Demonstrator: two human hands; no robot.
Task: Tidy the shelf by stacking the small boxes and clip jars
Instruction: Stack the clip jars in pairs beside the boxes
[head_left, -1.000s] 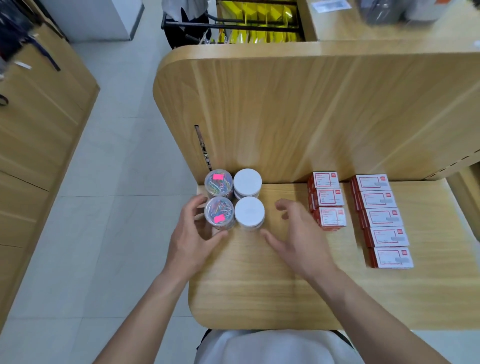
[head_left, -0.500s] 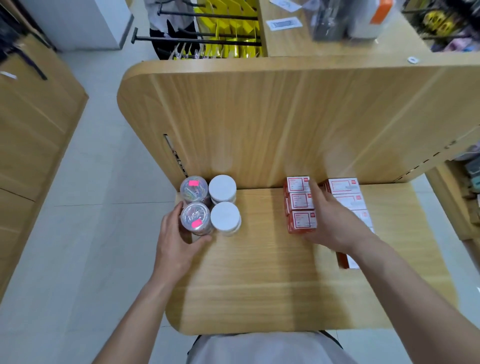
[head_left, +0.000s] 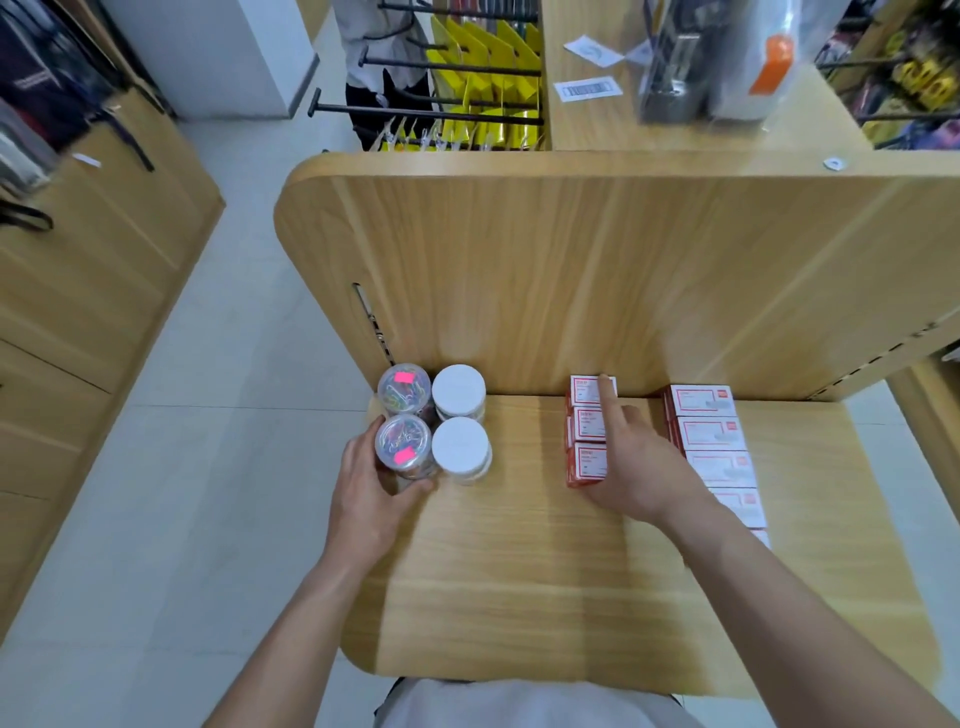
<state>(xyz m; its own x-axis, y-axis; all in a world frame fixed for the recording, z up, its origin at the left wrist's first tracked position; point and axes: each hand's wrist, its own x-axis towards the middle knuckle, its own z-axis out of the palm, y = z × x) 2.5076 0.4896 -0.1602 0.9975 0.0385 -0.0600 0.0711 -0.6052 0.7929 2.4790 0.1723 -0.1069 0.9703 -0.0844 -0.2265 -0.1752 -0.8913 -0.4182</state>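
Since a second ago the right hand has crossed from the bare wood between the jars and the boxes onto the left column of boxes, while the left hand stays on the same jar.

That left hand grips the near clear jar, with the thumb round its near side and the fingers curled on its left. The jar stands upright on the shelf, at the near left corner of a tight block of four. Behind it is a second clear jar. Both show coloured clips inside and carry a pink sticker on the lid. Two white-lidded jars stand touching them on the right. The block sits at the shelf's left edge, with its far pair against the back panel.

On the right hand the index finger lies straight along the tops of the three boxes, its tip at the far one by the panel. The other fingers bend down on the column's right side. The thumb is hidden, so I cannot tell whether the hand clasps the boxes or only rests on them.

Just beyond that hand, a narrow gap away, runs a longer column of red-and-white boxes, laid flat with their labels up. Its near end is partly hidden by the right forearm. Both columns are well apart from the jars.
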